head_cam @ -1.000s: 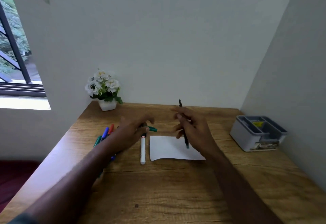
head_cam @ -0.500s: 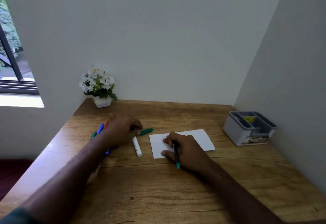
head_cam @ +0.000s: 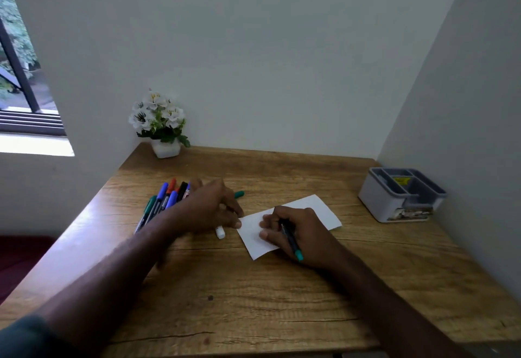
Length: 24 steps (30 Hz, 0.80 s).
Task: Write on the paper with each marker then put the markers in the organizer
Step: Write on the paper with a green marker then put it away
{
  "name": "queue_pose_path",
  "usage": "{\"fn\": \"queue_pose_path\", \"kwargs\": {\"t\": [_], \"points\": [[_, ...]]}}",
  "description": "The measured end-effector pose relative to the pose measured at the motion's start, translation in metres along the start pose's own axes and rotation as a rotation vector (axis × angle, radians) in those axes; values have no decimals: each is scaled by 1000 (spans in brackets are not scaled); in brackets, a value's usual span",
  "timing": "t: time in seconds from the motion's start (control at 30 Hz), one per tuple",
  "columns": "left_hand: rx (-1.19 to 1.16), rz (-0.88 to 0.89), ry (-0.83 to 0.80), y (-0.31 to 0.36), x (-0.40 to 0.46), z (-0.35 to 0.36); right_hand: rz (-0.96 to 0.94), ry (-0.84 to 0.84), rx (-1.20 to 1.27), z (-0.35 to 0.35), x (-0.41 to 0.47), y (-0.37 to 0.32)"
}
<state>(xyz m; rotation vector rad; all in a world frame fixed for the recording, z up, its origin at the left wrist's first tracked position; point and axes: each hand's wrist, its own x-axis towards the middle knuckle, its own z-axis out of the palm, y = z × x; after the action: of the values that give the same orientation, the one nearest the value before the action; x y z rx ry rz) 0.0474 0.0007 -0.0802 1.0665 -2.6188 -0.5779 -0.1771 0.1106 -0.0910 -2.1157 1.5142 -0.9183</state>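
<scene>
A white sheet of paper [head_cam: 313,211] lies in the middle of the wooden desk. My right hand [head_cam: 298,233] rests on the paper and grips a dark marker with a teal end [head_cam: 291,242], its tip hidden under my fingers. My left hand [head_cam: 211,208] reaches across to the paper's left edge, fingertips touching that edge. A white marker [head_cam: 220,232] lies just under my left hand. A green cap [head_cam: 239,194] sits behind it. Several coloured markers [head_cam: 163,200] lie in a bunch to the left. A grey organizer [head_cam: 400,197] stands at the right.
A white pot of white flowers [head_cam: 160,129] stands in the desk's back left corner. Walls close the desk at the back and right. The desk's left edge [head_cam: 84,214] borders a drop beside a window.
My right hand came down from above the desk onto the paper with the marker. My left hand slid right to the paper's left edge, and the paper has turned askew.
</scene>
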Motion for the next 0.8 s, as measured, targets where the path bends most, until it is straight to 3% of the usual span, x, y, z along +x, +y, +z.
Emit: {"fn": "queue_pose_path", "kwargs": {"t": [0.17, 0.37, 0.8], "points": [[-33, 2, 12, 3, 1, 0, 43, 50, 74, 1, 20, -26], [118, -96, 100, -13, 5, 3, 104, 150, 150, 26, 54, -19], [126, -261, 9, -26, 10, 4, 236, 74, 202, 38, 50, -9]]}}
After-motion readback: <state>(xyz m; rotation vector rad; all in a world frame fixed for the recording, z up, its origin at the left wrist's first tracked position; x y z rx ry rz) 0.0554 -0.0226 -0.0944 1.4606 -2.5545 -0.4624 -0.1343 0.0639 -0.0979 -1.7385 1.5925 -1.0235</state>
